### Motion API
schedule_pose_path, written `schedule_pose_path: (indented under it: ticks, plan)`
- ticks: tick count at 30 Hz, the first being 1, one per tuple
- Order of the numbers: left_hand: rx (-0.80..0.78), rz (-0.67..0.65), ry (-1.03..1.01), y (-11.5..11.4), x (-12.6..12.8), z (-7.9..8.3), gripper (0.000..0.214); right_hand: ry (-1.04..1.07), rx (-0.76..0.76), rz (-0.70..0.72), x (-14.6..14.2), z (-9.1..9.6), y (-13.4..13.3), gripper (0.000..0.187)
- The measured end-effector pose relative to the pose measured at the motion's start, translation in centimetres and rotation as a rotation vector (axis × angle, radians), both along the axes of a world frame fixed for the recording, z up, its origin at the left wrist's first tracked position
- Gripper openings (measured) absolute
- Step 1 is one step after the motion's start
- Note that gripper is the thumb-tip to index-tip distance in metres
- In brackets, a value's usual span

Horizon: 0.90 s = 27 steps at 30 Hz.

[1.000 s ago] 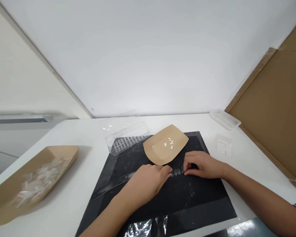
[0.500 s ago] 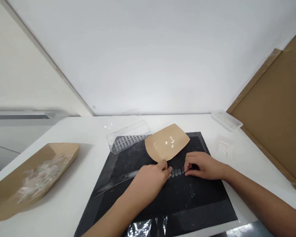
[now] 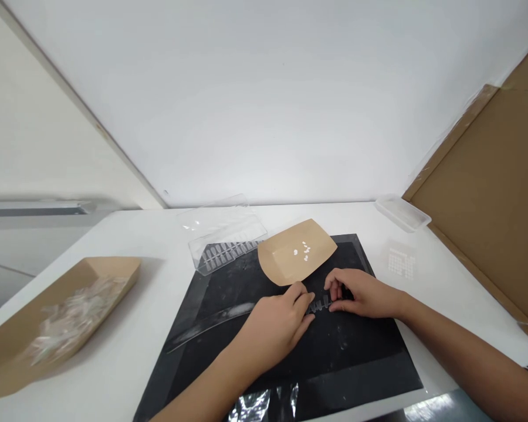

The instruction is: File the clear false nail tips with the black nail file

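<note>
My right hand (image 3: 361, 294) makes a narrow grip: the thumb and fingers close on the right end of a clear plastic strip (image 3: 319, 304) with small nail-like teeth. My left hand (image 3: 273, 326) is at the other end of this strip, with the fingers a little spread. Its fingertips (image 3: 308, 300) are at the strip's left end, but I cannot tell if they really hold it or only lie beside it.

The strip is between both hands, low on a black mat (image 3: 343, 369), near the middle of the frame. Just above the hands, a small brown paper tray (image 3: 278, 262) sits on the mat's top edge, with a few white pieces (image 3: 302, 251) inside. A long clear piece (image 3: 215, 319) lies on the mat left of my left hand, and shiny plastic (image 3: 261, 404) is at the mat's bottom edge.

On the white counter (image 3: 127, 369), a clear case (image 3: 222, 252) with rows of nail tips is at upper centre, and a clear lid (image 3: 211, 220) is behind it. A bigger paper tray (image 3: 110, 268) full of clear pieces is at the left. At the right are a white plastic tray (image 3: 402, 214), a small clear sheet (image 3: 400, 261) and a brown cardboard panel (image 3: 470, 176).
</note>
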<state>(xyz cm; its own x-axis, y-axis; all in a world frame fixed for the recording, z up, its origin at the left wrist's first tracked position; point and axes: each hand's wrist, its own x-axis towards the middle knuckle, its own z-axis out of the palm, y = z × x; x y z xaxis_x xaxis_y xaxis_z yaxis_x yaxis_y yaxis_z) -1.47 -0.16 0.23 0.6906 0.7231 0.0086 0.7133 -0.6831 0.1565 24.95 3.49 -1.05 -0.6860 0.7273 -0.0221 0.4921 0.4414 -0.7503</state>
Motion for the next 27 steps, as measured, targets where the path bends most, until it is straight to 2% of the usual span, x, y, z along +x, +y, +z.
schedule_pose_path:
  ticks: [8,16,22,27]
  plan:
    - [-0.001,-0.004,-0.017,-0.2,1.1,-1.3,0.027,0.005,0.014,-0.033,0.0,-0.2,0.0,0.032]
    - [-0.059,0.070,-0.141,0.0,1.0,-1.7,0.026,-0.045,0.218,0.113,0.1,0.4,0.0,0.013]
    - [-0.087,0.105,-0.163,0.0,1.1,-1.6,0.027,-0.019,0.341,0.161,0.1,0.4,-0.2,0.011]
    - [-0.103,0.135,-0.216,0.1,1.0,-1.9,0.025,-0.060,0.386,0.205,0.1,0.7,-0.2,0.014]
